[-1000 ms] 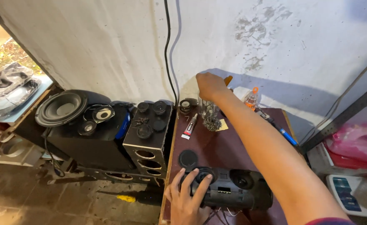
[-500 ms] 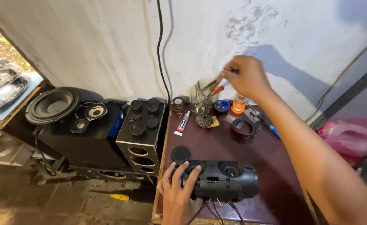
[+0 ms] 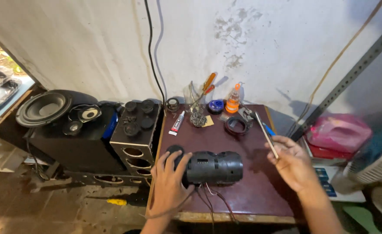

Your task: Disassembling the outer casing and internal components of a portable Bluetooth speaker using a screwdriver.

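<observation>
Gripping the black cylindrical speaker [image 3: 212,167] at its left end, my left hand [image 3: 169,184] wraps fingers over the casing; it lies on the dark red table [image 3: 260,195], wires trailing at 6 o'clock. At 3 o'clock, my right hand [image 3: 291,162] pinches a thin metal tool [image 3: 265,134], tip angled toward 11. Farther off, at 12: glue tube [image 3: 177,123], screwdriver jar [image 3: 198,113], orange bottle [image 3: 232,100]. At 10, loose speaker boxes [image 3: 135,130].
</observation>
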